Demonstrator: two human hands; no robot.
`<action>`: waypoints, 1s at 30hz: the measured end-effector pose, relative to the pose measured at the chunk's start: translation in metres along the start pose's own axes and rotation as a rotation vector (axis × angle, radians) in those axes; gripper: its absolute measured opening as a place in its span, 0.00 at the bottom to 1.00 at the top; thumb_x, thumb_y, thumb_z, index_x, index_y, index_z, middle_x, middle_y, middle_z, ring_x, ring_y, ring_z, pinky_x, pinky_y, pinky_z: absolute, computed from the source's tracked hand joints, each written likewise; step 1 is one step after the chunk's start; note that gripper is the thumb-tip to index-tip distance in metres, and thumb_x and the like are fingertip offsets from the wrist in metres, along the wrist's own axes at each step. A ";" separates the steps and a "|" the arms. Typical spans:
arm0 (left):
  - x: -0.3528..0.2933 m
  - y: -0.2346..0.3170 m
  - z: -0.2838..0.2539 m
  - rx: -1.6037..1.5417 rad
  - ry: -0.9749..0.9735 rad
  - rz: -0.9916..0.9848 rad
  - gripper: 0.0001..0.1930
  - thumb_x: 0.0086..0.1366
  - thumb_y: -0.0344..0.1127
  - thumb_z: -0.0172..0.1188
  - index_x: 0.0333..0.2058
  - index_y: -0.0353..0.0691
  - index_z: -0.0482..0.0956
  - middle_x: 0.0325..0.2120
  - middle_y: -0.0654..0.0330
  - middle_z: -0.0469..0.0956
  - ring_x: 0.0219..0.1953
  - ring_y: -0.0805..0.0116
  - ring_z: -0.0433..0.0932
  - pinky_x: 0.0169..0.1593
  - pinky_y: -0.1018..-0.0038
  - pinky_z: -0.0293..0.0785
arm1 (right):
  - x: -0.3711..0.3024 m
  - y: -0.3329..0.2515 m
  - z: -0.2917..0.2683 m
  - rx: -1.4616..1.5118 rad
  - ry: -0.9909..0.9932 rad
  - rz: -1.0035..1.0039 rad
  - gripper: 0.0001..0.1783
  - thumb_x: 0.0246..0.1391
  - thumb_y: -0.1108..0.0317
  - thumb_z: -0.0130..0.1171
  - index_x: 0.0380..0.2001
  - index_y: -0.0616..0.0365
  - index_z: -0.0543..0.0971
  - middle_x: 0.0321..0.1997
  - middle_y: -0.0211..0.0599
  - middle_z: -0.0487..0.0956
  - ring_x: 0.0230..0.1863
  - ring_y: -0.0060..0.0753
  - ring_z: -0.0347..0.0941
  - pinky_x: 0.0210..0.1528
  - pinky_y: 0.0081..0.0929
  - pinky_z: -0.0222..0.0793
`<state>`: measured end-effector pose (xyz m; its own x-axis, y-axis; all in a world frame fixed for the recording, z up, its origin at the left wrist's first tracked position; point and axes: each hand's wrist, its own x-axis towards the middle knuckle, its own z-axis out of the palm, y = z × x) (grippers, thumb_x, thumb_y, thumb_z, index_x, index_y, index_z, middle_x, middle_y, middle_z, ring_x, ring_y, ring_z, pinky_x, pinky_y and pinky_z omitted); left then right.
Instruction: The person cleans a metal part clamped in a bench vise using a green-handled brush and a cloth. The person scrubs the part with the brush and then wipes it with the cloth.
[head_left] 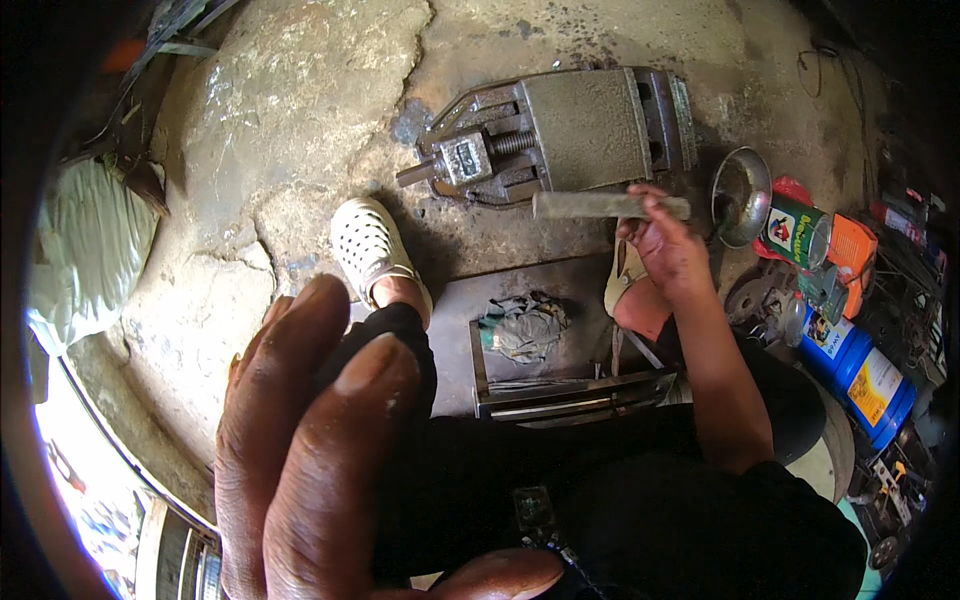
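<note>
Close to the camera, my left hand (310, 470) is raised with its fingers stretched out and its thumb apart, holding nothing. My right hand (672, 255) grips a long grey rectangular bar (580, 206) near its right end. That bar is held level, in front of the near side of a heavy machine vise (590, 130) on the floor. The vise has a thick screw, a square shaft end pointing left and a rough grey top plate. I cannot tell whether the bar touches it.
A metal bowl (742, 197) stands right of the vise. Beyond it are a green can (796, 232), an orange container (851, 260) and a blue bucket (860, 380). A crumpled rag (525, 328) lies between my feet, by a metal frame (580, 393). A pale plastic sack (90, 250) sits far left.
</note>
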<state>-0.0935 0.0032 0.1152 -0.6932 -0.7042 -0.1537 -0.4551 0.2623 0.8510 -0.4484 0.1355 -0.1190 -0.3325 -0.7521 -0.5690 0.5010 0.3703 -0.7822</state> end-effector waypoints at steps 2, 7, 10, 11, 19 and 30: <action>-0.002 -0.005 -0.008 0.125 -0.040 0.097 0.45 0.60 0.59 0.67 0.60 0.22 0.67 0.58 0.36 0.70 0.57 0.47 0.75 0.56 0.62 0.78 | -0.005 -0.019 0.010 0.186 -0.086 0.021 0.16 0.63 0.61 0.60 0.51 0.55 0.78 0.40 0.35 0.82 0.39 0.33 0.79 0.46 0.37 0.75; -0.015 0.004 0.006 -0.078 0.208 -0.070 0.43 0.60 0.58 0.68 0.59 0.24 0.70 0.56 0.36 0.72 0.57 0.47 0.75 0.58 0.62 0.75 | -0.011 -0.028 0.018 0.330 -0.201 0.006 0.21 0.65 0.60 0.58 0.57 0.56 0.73 0.37 0.39 0.82 0.41 0.35 0.78 0.51 0.38 0.72; -0.030 -0.002 0.010 -0.089 0.250 -0.077 0.43 0.60 0.58 0.68 0.59 0.24 0.69 0.56 0.36 0.72 0.58 0.46 0.75 0.58 0.61 0.75 | -0.017 -0.025 0.024 0.249 -0.153 -0.010 0.20 0.65 0.60 0.57 0.57 0.56 0.73 0.41 0.38 0.81 0.41 0.34 0.78 0.49 0.37 0.73; -0.034 -0.006 0.009 -0.069 0.245 -0.047 0.43 0.61 0.58 0.67 0.59 0.23 0.69 0.56 0.36 0.72 0.58 0.46 0.75 0.58 0.61 0.75 | -0.020 -0.023 0.028 0.188 -0.133 -0.028 0.20 0.66 0.61 0.58 0.57 0.57 0.74 0.43 0.38 0.81 0.41 0.33 0.78 0.49 0.36 0.74; -0.040 -0.058 -0.011 0.041 0.259 0.332 0.42 0.62 0.58 0.66 0.59 0.22 0.69 0.55 0.35 0.73 0.58 0.44 0.75 0.59 0.60 0.75 | -0.039 0.037 0.084 -1.089 0.015 -0.408 0.13 0.65 0.70 0.57 0.49 0.66 0.78 0.42 0.41 0.82 0.38 0.27 0.78 0.43 0.24 0.73; -0.053 -0.047 -0.023 0.091 0.165 0.172 0.41 0.64 0.58 0.64 0.58 0.20 0.69 0.49 0.37 0.78 0.59 0.41 0.74 0.59 0.59 0.76 | 0.012 0.059 0.108 -0.819 0.214 -0.290 0.14 0.66 0.67 0.58 0.50 0.62 0.81 0.35 0.35 0.82 0.33 0.20 0.75 0.34 0.21 0.71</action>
<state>-0.0223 0.0131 0.0956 -0.6678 -0.7400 0.0800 -0.3919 0.4410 0.8074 -0.3361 0.0897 -0.1448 -0.5404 -0.7893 -0.2914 -0.3265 0.5159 -0.7920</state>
